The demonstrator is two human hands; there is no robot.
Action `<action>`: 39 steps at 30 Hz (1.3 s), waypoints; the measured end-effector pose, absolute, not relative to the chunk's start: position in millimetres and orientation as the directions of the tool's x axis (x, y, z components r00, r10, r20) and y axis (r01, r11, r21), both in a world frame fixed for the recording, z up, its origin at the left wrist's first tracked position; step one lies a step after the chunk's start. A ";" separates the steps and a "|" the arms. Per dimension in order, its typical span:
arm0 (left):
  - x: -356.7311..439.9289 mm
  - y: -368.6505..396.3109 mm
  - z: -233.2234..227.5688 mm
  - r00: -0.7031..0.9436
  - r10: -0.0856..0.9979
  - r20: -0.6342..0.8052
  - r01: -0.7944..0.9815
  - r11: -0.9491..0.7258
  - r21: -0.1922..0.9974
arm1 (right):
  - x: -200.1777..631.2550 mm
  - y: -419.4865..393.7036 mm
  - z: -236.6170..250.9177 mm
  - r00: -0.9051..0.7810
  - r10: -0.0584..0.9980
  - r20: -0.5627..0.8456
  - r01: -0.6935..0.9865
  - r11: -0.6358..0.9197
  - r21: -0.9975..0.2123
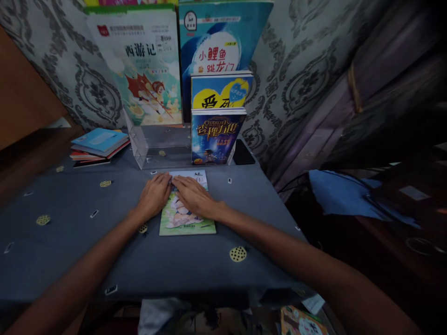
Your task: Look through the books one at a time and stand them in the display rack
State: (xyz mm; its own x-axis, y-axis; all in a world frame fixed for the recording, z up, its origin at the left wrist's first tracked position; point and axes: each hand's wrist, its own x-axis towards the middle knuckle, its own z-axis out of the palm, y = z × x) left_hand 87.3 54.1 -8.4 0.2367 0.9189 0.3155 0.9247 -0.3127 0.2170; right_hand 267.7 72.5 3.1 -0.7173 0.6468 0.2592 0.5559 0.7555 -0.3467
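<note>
A thin picture book with a green and pink cover lies flat on the table, its front facing up. Over its upper left edge rests my left hand, fingers stretched forward and close together. My right hand lies flat across the upper middle of the cover, palm down. The fingertips of both hands come close together near the book's top left corner. Part of the cover's title and picture is hidden under my right hand. Neither hand is wrapped round anything.
Behind the hands, a clear stand holds upright books, including a white one, a teal one and a dark blue one. A stack of books lies left, a black phone-like slab right. Patterned cloth covers the table.
</note>
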 end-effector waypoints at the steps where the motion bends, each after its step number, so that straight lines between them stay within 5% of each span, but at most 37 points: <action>1: 87.2 54.3 -8.8 0.238 0.919 0.315 0.924 -0.314 0.218 | 265.8 75.9 0.4 -0.723 0.646 0.243 0.558 0.754 -0.346; 12: 89.9 54.3 -0.3 0.239 0.939 0.245 0.944 -0.284 0.167 | 327.5 104.1 -13.4 -0.594 0.772 0.226 0.674 0.631 -0.383; 19: 88.0 57.1 3.1 0.268 0.944 0.190 0.952 -0.290 0.097 | 347.0 117.5 -17.3 -0.533 0.787 0.309 0.583 0.607 -0.540; 28: 118.0 65.9 31.6 0.313 0.944 0.100 0.943 -0.296 -0.154 | 349.9 120.0 -12.0 -0.386 0.866 0.318 0.514 0.488 -0.705; 39: 198.4 30.3 46.6 0.316 0.949 -0.001 0.929 -0.309 -0.205 | 346.9 113.5 -6.8 -0.305 0.895 0.326 0.460 0.439 -0.772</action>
